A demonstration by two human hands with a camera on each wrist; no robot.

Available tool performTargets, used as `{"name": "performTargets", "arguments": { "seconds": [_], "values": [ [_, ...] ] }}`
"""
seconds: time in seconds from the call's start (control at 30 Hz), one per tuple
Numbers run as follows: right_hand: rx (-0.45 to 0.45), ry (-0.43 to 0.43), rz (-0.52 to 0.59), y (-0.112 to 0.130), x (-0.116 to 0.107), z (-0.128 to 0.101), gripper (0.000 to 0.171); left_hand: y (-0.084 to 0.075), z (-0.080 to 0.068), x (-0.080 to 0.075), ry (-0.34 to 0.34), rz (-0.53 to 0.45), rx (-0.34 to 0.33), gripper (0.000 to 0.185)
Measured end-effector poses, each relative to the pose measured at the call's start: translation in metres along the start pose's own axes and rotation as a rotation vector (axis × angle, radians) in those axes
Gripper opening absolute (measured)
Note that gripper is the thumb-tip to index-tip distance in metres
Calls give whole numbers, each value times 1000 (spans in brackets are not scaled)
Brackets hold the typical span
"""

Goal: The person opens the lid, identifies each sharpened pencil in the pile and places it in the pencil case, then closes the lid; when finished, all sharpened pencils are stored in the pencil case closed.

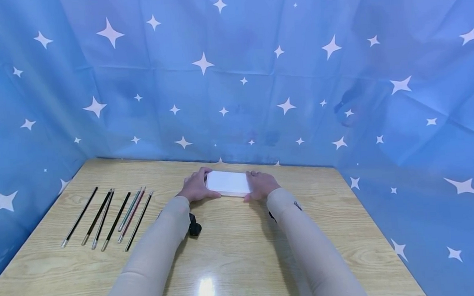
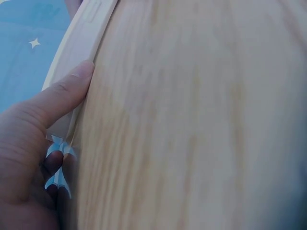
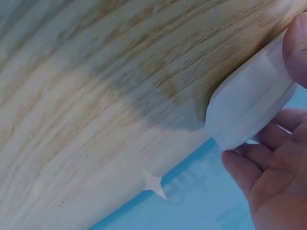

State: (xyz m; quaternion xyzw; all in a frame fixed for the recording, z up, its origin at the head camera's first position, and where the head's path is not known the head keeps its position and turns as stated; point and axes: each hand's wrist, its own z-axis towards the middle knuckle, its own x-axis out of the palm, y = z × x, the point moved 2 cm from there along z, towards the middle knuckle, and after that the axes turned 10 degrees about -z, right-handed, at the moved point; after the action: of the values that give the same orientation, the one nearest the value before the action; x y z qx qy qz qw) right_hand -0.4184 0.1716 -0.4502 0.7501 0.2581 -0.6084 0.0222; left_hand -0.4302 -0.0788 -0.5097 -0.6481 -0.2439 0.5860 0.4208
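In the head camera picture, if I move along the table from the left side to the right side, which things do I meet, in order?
Row of thin sticks → left hand → flat white box → right hand → bare wooden table.

I can read no text, label, brand or number anywhere. The white box [image 1: 228, 183] shows a blank lid from the head view, the pencils [image 1: 110, 215] are too small to make out any print, and the blue cloth [image 1: 257, 74] carries only white stars.
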Motion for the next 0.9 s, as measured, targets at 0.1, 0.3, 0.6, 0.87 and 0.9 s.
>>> {"name": "performTargets", "arguments": {
  "seconds": [0.1, 0.3, 0.6, 0.87, 0.9],
  "values": [
    [-2, 6, -1, 1, -5, -1, 107, 0, 1, -1, 1, 4, -3, 102],
    [-19, 5, -7, 2, -5, 0, 108, 2, 0, -2, 0, 1, -9, 101],
    [-1, 17, -11, 1, -2, 1, 113, 0, -2, 0, 15, -1, -24, 102],
    [-23, 18, -39, -2, -2, 7, 111, -5, -2, -3, -6, 4, -20, 103],
    [-27, 20, -44, -2, -2, 8, 111, -5, -2, -3, -4, 4, -19, 103]
  ]
}}
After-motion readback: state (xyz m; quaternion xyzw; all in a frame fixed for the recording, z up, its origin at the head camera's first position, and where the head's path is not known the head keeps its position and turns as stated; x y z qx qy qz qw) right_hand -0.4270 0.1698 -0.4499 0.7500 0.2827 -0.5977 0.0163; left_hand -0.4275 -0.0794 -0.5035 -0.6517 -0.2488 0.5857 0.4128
